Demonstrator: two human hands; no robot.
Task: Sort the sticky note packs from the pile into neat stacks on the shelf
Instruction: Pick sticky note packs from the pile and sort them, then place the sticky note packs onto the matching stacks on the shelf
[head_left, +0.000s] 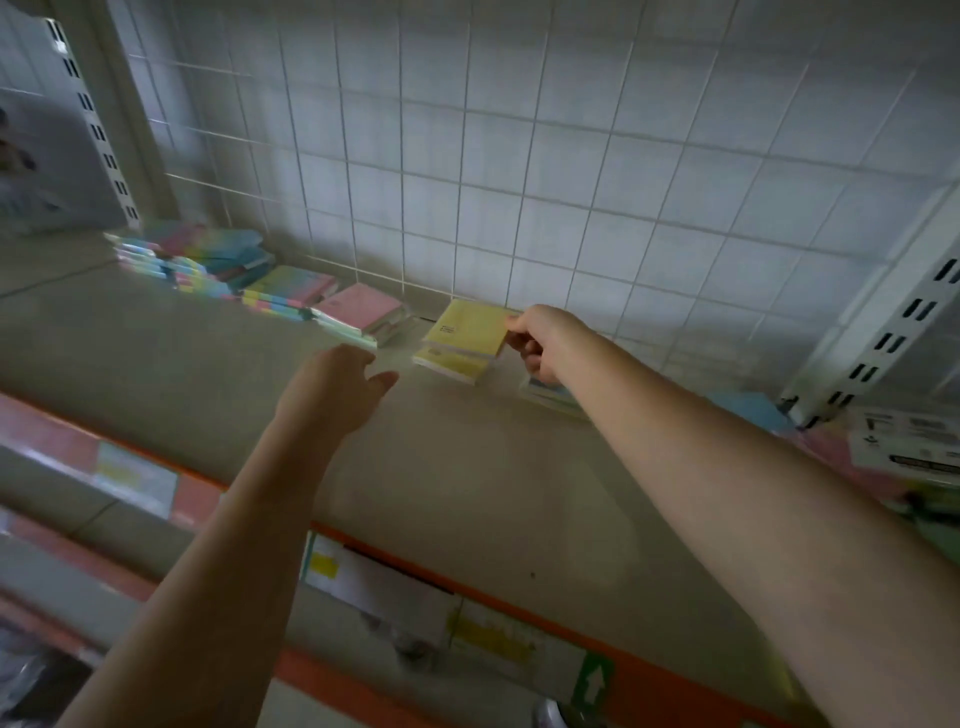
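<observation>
Two bare forearms are being extended over a grey shelf (467, 467), which is being backed by a white wire grid (519, 156) and edged in orange. Price labels (488, 642) are being carried along that front edge, their writing too blurred to be read, beside a green tag with a white upward arrow (596, 680). Multicoloured sticky note stacks (208, 257) are being kept at the back left, next to a pink-topped stack (361, 312). A yellow stack (452, 358) is lying just right of these. A yellow pack (467, 327), marked with small unreadable black print, is being pinched at its right edge by the right hand (540, 340) just over the yellow stack. The left hand (337, 387) is being held open above the shelf, fingers loosely spread, holding nothing.
</observation>
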